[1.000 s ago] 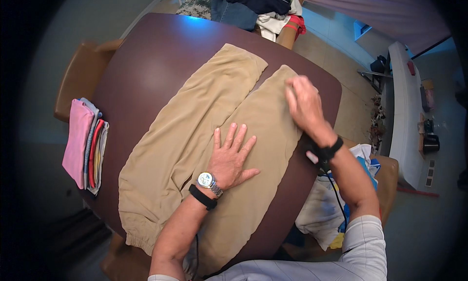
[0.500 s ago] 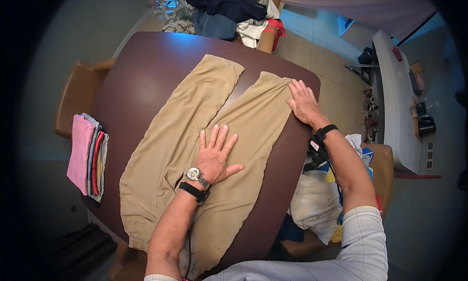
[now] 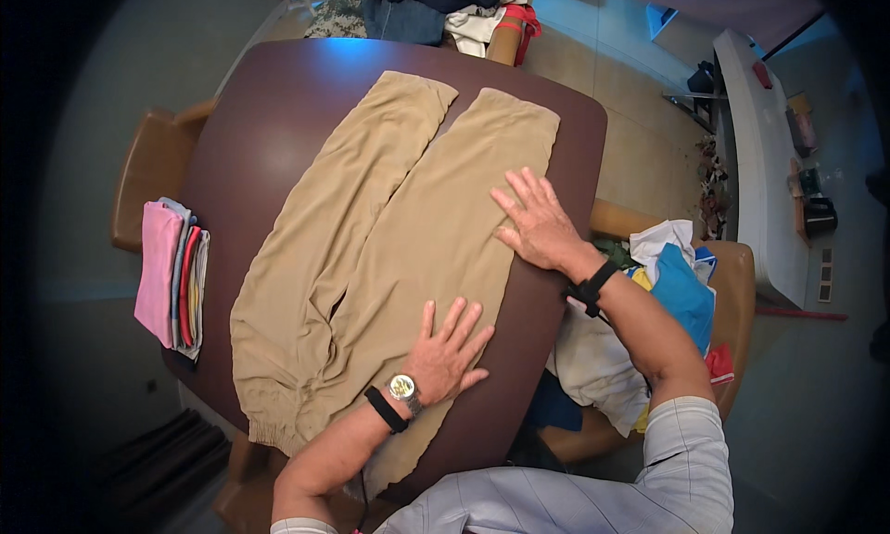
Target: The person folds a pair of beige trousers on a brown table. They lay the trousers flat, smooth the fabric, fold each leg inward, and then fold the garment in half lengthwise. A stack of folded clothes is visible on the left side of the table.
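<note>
A pair of khaki trousers (image 3: 306, 247) lies spread on the dark brown table (image 3: 250, 135), its legs pointing to the far side and its gathered elastic waist at the near left. My left hand (image 3: 445, 353) rests flat on the near part of the right trouser leg, fingers spread. Farther up that same leg, my right hand (image 3: 538, 223) lies on its right edge with fingers stretched out. Neither hand grips the cloth. Small wrinkles run through the left leg and around the crotch, while the right leg looks flatter.
A stack of folded clothes (image 3: 167, 274) sits at the table's left edge. Loose clothes fill a chair (image 3: 732, 293) on the right. More garments (image 3: 408, 19) are heaped on a seat beyond the far edge. Another tan chair (image 3: 148, 182) stands at the left.
My right hand has come nearer from the far corner of the leg's hem, and that hem now lies straighter. My left hand has slid nearer and to the right over the trousers.
</note>
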A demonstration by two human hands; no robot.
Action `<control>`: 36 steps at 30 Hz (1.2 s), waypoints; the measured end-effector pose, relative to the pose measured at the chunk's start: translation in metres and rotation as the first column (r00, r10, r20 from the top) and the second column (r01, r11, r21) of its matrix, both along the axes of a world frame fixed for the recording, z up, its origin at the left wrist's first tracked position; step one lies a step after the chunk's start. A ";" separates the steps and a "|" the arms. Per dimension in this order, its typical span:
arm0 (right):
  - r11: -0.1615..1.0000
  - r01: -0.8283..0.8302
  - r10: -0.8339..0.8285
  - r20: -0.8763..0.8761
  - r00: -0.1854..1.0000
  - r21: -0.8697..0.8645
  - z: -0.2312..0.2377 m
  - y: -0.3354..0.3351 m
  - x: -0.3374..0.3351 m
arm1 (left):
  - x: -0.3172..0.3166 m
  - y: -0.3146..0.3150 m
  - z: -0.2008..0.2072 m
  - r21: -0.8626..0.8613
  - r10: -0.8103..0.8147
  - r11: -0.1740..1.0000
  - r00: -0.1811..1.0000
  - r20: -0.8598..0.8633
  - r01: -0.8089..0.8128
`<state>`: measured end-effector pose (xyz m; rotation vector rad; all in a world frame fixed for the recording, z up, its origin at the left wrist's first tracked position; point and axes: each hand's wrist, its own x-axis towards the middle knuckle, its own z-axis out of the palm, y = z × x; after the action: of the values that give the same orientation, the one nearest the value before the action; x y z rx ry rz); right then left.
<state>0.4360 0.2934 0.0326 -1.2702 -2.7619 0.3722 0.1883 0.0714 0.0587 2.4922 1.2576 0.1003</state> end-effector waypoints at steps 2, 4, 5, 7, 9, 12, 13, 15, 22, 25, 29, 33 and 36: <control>1.000 0.020 -0.020 0.010 1.000 -0.025 0.000 0.003 0.003 | -0.002 -0.022 -0.008 -0.038 -0.024 0.999 1.000 -0.002 0.024; 0.999 0.045 -0.042 0.109 0.993 -0.018 -0.001 0.008 0.004 | -0.006 -0.040 -0.010 -0.058 -0.021 0.998 1.000 0.003 0.021; 0.998 0.063 -0.062 0.112 0.992 -0.003 -0.003 0.013 0.007 | -0.006 -0.045 -0.011 -0.060 -0.019 0.998 1.000 0.000 0.019; 0.996 0.092 -0.091 0.143 0.986 -0.003 -0.007 0.022 0.009 | -0.005 -0.054 -0.010 -0.075 -0.007 0.997 1.000 0.005 0.007; 0.993 0.120 -0.118 0.160 0.980 -0.009 -0.008 0.028 0.011 | -0.004 -0.062 -0.008 -0.075 0.000 0.997 1.000 0.005 0.001; 0.988 0.154 -0.147 0.185 0.972 -0.021 -0.004 0.034 0.008 | -0.003 -0.084 -0.008 -0.073 0.013 0.997 1.000 -0.003 -0.014; 0.987 0.162 -0.157 0.180 0.971 -0.015 -0.006 0.036 0.008 | -0.003 -0.094 -0.008 -0.076 0.022 0.997 1.000 -0.007 -0.022; 0.986 0.165 -0.163 0.164 0.973 0.005 -0.011 0.035 0.005 | -0.005 -0.117 -0.006 -0.093 0.045 0.995 0.999 -0.009 -0.046; 0.976 0.209 -0.219 0.225 0.949 0.066 -0.010 0.039 0.007 | -0.006 -0.201 -0.013 -0.074 0.140 0.988 0.988 0.059 -0.136; 0.950 0.275 -0.303 0.230 0.925 0.146 -0.004 0.033 -0.002 | -0.001 -0.220 -0.015 -0.047 0.175 0.984 0.980 0.096 -0.171; 0.953 0.159 -0.166 0.008 0.986 0.257 0.011 -0.055 -0.057 | 0.003 -0.231 -0.014 -0.010 0.240 0.970 0.957 0.164 -0.241; 0.981 -0.075 0.102 -0.153 0.983 0.177 0.023 -0.185 -0.097 | -0.001 -0.243 -0.005 0.028 0.309 0.945 0.916 0.257 -0.326; 0.991 -0.094 0.110 -0.188 0.976 0.092 0.016 -0.234 -0.095 | -0.017 -0.260 -0.005 0.012 0.437 0.895 0.883 0.170 -0.445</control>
<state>0.3410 0.0597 0.0491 -1.0188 -2.6542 0.3638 0.1711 -0.1891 0.0537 2.1348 1.7434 0.4443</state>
